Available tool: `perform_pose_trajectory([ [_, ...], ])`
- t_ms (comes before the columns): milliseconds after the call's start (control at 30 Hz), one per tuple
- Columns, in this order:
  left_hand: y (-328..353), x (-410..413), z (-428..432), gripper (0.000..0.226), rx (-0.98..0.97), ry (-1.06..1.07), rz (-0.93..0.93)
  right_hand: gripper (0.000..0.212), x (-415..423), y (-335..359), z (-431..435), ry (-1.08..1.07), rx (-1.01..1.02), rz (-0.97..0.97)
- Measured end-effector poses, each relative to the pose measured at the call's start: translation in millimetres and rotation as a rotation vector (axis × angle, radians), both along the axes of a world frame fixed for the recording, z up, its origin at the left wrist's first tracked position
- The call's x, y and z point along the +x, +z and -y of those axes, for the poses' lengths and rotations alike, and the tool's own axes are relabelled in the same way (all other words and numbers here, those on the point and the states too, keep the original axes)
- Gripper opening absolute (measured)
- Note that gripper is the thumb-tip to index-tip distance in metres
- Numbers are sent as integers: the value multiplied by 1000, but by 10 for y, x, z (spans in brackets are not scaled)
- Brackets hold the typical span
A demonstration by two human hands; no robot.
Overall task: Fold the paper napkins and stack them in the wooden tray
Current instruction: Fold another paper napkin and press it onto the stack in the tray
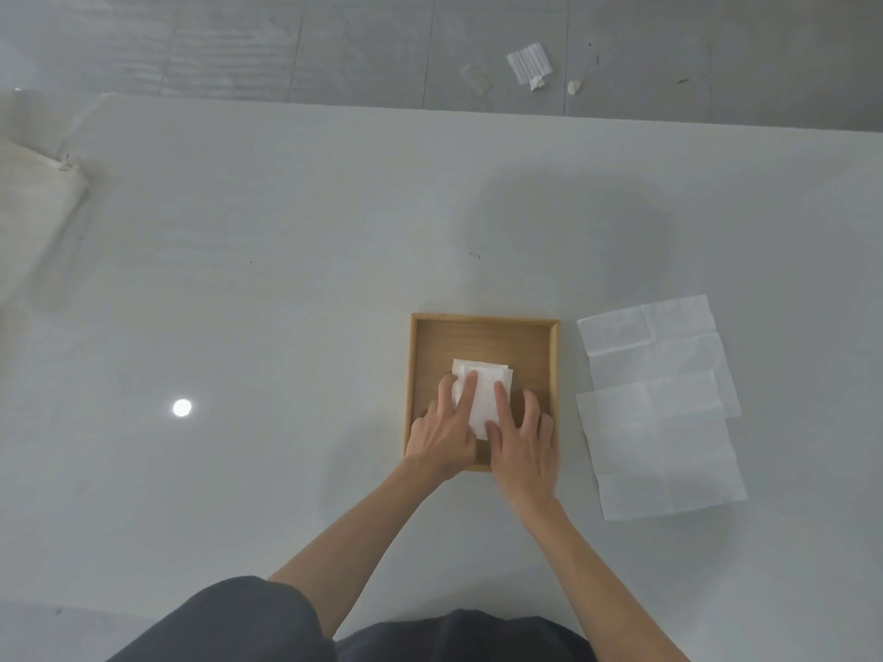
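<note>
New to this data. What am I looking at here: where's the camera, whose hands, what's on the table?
There is one picture, from a wide-angle camera on a person's head, looking down at their own bare hands. No robot is involved. On the white table sits a square wooden tray. Inside it lies a small stack of folded napkins. The left hand and right hand press flat on the stack with fingers spread, gripping nothing. Right of the tray lie unfolded napkins, overlapping, waiting to be folded. Scraps lie on the floor beyond the table.

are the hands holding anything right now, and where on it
Nothing is gripped. Left hand and right hand press flat fingertips on top of the folded napkins in the wooden tray.
</note>
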State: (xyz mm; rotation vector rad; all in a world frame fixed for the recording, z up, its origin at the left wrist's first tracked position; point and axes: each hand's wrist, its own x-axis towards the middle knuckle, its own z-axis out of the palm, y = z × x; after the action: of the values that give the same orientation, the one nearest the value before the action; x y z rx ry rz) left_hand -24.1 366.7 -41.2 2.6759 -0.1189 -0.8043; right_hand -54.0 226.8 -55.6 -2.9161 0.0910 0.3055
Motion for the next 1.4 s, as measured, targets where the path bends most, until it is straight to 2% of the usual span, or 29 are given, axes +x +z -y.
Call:
perform_pose_trajectory([
  [133,-21,-26,67,81,47,9,-17,59,-7,-65,-3,39,-77,-1],
  [300,19,14,111,80,51,42,-28,60,26,-52,-33,-4,-37,20],
  [367,46,-19,87,74,76,49,75,59,37,-62,-18,-21,25,75],
  [500,-42,-33,66,55,-43,1,391,58,148,-88,-70,56,62,161],
  [567,-131,10,40,57,-66,10,339,58,225,-141,-113,68,68,150],
  [667,-289,39,-25,61,9,17,175,61,278,-222,-98,89,43,43],
  [767,-348,37,-29,60,-9,24,166,64,324,-251,-59,109,65,-26],
  [833,-279,42,-14,57,-235,160,191,61,337,-242,-50,71,219,-7],
  [933,-124,9,19,53,-526,512,238,55,349,-156,-32,-148,684,28],
  [1000,-52,-10,76,50,-557,683,239,54,354,-84,-56,-342,917,-16],
  [1067,-15,1,127,48,-554,771,181,57,393,17,-83,-424,1060,-95],
  [1133,22,-3,152,52,-526,780,182,55,409,96,-64,-362,1031,-102],
  [1233,111,-24,278,63,-416,688,266,45,372,175,94,-248,770,94],
  [1300,179,-14,506,61,-363,526,339,36,336,249,310,-281,660,234],
  [1400,186,56,995,47,-320,212,391,21,229,301,882,-454,495,354],
])
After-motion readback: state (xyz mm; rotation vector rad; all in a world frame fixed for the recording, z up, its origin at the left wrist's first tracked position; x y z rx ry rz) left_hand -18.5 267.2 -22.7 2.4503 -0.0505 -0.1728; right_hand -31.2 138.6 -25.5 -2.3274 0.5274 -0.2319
